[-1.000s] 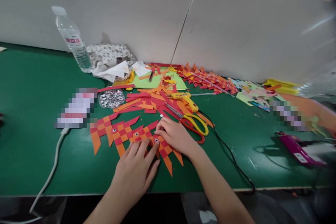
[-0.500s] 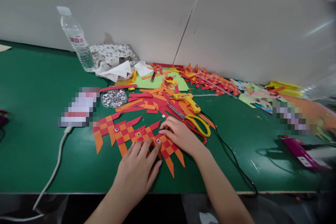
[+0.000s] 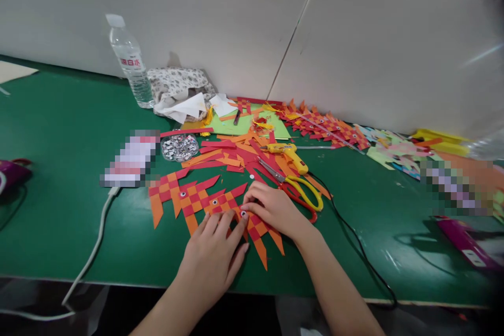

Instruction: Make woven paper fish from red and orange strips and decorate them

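Little is changing: the left hand is still lying flat, fingers spread, and the right hand is pressing bent fingers beside the googly eye, pinning the woven paper fish on the desk, gripping nothing.

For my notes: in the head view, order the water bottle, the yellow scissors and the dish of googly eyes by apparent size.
water bottle
yellow scissors, nearly as long
dish of googly eyes, clearly smallest
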The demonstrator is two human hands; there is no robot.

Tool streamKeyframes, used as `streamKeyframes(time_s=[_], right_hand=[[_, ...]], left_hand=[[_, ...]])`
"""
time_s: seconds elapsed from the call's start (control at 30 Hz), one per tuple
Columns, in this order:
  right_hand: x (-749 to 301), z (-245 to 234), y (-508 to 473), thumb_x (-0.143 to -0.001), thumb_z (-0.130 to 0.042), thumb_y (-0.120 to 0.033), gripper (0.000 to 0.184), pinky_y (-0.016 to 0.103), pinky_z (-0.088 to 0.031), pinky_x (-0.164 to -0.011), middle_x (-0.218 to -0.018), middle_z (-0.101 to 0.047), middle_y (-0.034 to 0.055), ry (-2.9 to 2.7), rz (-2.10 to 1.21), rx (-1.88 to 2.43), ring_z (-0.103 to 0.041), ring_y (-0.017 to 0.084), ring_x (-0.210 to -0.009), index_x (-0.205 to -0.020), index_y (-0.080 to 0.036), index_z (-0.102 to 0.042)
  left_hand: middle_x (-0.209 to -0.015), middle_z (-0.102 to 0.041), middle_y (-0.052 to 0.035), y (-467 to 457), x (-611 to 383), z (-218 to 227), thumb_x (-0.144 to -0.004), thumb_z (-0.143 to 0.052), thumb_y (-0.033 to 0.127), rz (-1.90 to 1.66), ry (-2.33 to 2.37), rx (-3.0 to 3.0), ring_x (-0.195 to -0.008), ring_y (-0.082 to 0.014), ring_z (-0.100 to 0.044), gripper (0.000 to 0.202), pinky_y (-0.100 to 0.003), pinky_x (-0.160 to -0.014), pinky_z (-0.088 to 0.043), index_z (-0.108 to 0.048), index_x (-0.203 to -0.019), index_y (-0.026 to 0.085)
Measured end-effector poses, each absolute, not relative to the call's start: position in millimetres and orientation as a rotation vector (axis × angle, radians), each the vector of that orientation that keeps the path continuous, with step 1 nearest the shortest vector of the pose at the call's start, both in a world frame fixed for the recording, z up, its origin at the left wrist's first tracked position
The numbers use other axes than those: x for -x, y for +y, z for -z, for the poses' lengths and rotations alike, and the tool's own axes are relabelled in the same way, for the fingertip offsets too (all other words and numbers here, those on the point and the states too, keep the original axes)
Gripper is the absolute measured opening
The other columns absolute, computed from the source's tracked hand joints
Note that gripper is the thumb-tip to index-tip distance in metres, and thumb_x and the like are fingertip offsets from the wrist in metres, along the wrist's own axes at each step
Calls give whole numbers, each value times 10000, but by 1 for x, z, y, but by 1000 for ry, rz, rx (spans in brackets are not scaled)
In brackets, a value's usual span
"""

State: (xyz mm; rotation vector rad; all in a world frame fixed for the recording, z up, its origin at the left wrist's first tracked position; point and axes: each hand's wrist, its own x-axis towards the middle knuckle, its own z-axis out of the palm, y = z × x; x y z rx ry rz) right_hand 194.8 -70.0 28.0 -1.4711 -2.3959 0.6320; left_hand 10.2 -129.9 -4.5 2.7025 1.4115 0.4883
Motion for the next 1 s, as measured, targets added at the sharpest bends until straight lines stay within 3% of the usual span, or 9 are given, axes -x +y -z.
streamKeyframes(time_s=[0.33, 0.5, 0.67, 0.8, 0.9, 1.0], right_hand=[[-200, -21, -64, -924, -447, -289, 149, 268, -422, -653, -827, -543, 33, -1886, -211, 1465, -537, 155, -733, -823, -208, -519], [-202, -23, -69, -931, -424, -276, 168, 280, -432, -655, -795, -550, 39, -1935, -173, 1402, -539, 156, -711, -816, -208, -526], [-201, -20, -70, -921, -438, -283, 156, 273, -413, -591, -767, -549, 38, -1977, -114, 1396, -509, 141, -634, -823, -206, -532], [-203, -26, -72, -865, -531, -374, 169, 259, -406, -574, -814, -568, 25, -2086, -300, 1490, -515, 128, -633, -817, -212, -542], [-207, -34, -77, -747, -650, -485, 308, 278, -430, -649, -932, -589, 27, -2267, -507, 1582, -570, 176, -802, -913, -239, -570], [-210, -37, -80, -628, -743, -497, 429, 291, -423, -654, -922, -582, 20, -2338, -585, 1684, -564, 198, -828, -926, -246, -565]], left_hand=[[-1189, -583, -74, -128, -12, 3, -918, -405, 358, -513, 1374, -2657, -1042, -270, -540, 420, -420, -847, -501, -468, -1322, 265], [-1191, -575, -86, -124, 3, -2, -918, -412, 268, -620, 1338, -2627, -1027, -233, -566, 396, -341, -790, -527, -458, -1311, 256], [-1154, -587, -110, -91, 59, -14, -918, -424, 334, -785, 1833, -2485, -1035, -250, -565, 321, -353, -811, -508, -545, -1176, 187], [-1147, -597, -146, -57, 102, -17, -859, -471, 493, -439, 1897, -2514, -1092, -323, -526, 513, -438, -853, -469, -528, -1207, 121], [-1150, -595, -148, -41, 114, -19, -815, -486, 573, -324, 1781, -2506, -1065, -309, -537, 609, -432, -861, -450, -512, -1233, 130], [-1008, -631, -112, -33, 115, -25, -779, -523, 581, -250, 1708, -2438, -934, -282, -571, 540, -381, -755, -459, -575, -1113, 159]])
